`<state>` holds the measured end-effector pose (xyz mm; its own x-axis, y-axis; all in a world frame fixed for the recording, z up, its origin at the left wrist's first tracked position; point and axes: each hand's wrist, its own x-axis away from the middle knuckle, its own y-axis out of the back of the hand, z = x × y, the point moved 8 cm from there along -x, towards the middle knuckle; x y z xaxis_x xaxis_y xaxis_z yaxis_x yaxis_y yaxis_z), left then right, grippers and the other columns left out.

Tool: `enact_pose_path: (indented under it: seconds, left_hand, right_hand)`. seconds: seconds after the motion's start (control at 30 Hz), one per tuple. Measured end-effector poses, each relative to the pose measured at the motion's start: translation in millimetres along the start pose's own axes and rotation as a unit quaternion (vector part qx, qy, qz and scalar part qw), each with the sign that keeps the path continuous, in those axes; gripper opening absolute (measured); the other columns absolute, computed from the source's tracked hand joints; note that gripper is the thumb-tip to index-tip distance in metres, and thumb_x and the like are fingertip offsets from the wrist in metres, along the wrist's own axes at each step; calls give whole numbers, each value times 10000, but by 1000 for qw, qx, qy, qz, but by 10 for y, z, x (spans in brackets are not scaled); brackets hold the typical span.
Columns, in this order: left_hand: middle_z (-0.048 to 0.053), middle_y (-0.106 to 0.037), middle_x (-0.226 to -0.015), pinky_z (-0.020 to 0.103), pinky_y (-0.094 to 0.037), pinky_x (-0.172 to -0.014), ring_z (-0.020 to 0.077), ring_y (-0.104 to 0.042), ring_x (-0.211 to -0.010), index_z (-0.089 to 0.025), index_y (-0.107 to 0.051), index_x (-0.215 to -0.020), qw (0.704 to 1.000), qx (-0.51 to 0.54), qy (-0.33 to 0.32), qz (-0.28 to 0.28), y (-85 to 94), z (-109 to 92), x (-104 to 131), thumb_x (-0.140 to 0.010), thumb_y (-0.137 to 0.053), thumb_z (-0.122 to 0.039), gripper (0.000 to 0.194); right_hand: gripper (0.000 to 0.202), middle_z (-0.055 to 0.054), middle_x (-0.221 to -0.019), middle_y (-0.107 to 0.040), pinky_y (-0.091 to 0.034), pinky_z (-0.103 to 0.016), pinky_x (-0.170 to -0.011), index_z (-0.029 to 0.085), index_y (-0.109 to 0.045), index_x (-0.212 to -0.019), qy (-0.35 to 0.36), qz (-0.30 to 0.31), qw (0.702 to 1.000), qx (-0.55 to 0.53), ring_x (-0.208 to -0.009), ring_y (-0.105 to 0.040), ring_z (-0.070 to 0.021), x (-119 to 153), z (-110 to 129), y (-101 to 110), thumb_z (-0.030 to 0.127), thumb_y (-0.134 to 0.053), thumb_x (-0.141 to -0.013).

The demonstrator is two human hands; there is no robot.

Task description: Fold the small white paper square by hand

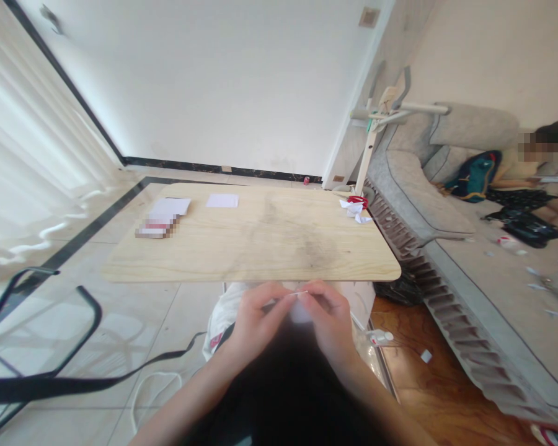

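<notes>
Just off the near edge of the wooden table (204, 248), my left hand (264, 310) and my right hand (324, 308) meet close to my body. Both hands are closed, thumbs and fingers pinching a small white piece of paper (300, 311) between them. Its upper edge shows as a thin line at the fingertips, and the rest hangs partly hidden behind my thumbs. On the tabletop beyond lie a white paper sheet (222, 201) and, farther left, a stack of white paper (170, 208).
Folded white paper pieces (354, 209) lie by a red item (359, 201) at the table's right corner. A grey sofa (446, 204) with a seated person stands right. Black chair tubing (90, 310) and a dark strap (158, 358) are at left. A white bottle (381, 337) is low right.
</notes>
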<state>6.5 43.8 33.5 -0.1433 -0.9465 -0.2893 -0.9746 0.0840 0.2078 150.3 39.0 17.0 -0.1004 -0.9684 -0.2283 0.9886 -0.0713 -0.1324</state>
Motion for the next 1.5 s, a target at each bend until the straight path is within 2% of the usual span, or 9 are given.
enact_pose_path:
  seconds: [0.13,0.27,0.47,0.6,0.67,0.8,0.87,1.3,1.5]
  left_hand:
    - [46,-760,-795,273,-523,-717,181,-694,-759,-166,-742,-813,1000,-10,-2,9,2,54,-17,-888,-619,-252,168]
    - [39,-759,-833,280,-517,-738,181,-690,-791,-190,-737,-861,997,-70,-31,20,31,76,-24,-914,-594,-262,169]
    - [46,-756,-847,308,-495,-760,190,-675,-808,-211,-738,-901,973,-173,-144,52,29,-51,-26,-928,-574,-223,167]
    - [43,-750,-807,304,-500,-745,184,-670,-776,-216,-750,-876,970,-176,-155,59,43,-51,-41,-914,-598,-236,158]
    - [37,-753,-796,293,-516,-733,178,-679,-755,-220,-756,-850,978,-155,-127,57,51,-13,-52,-903,-614,-259,156]
    - [29,-776,-803,287,-555,-730,188,-709,-748,-215,-762,-821,994,-108,-29,21,93,99,-65,-858,-659,-288,131]
    - [24,-781,-804,288,-562,-735,194,-716,-756,-214,-764,-822,995,-98,-9,18,91,113,-62,-840,-674,-294,121]
    - [30,-756,-770,269,-516,-696,181,-682,-719,-203,-740,-781,991,-108,-57,52,33,9,-37,-891,-612,-283,186]
    - [15,-716,-698,254,-501,-658,160,-646,-672,-180,-701,-731,995,-74,-23,57,-24,47,-14,-917,-565,-308,264]
  right_hand:
    - [51,-6,-729,-686,-490,-267,-612,223,-724,-753,13,21,1000,17,-678,-617,-160,-51,45,2,226,-704,-800]
    - [52,-15,-721,-681,-498,-291,-643,210,-715,-776,46,92,987,121,-680,-620,-170,-156,143,-14,219,-684,-817]
    - [100,-19,-757,-686,-495,-318,-702,219,-700,-809,153,240,918,278,-726,-626,-181,-257,362,-128,148,-632,-827]
    - [119,-28,-759,-708,-495,-324,-703,228,-709,-806,182,286,892,300,-735,-626,-190,-258,414,-174,148,-630,-847]
    - [111,-26,-748,-709,-498,-324,-699,229,-712,-797,176,283,896,295,-725,-627,-190,-257,407,-165,161,-641,-850]
    - [93,-14,-716,-685,-499,-302,-674,211,-706,-775,122,237,926,269,-685,-628,-173,-275,345,-89,201,-655,-852]
    - [101,-9,-702,-678,-496,-289,-658,202,-700,-759,94,216,938,253,-673,-627,-167,-272,317,-57,202,-655,-849]
    - [116,-6,-676,-686,-485,-286,-634,197,-685,-716,46,134,969,201,-649,-625,-169,-128,253,21,210,-661,-830]
    - [107,-5,-674,-678,-481,-280,-626,191,-686,-708,-8,103,984,146,-654,-619,-170,-57,130,68,238,-684,-804]
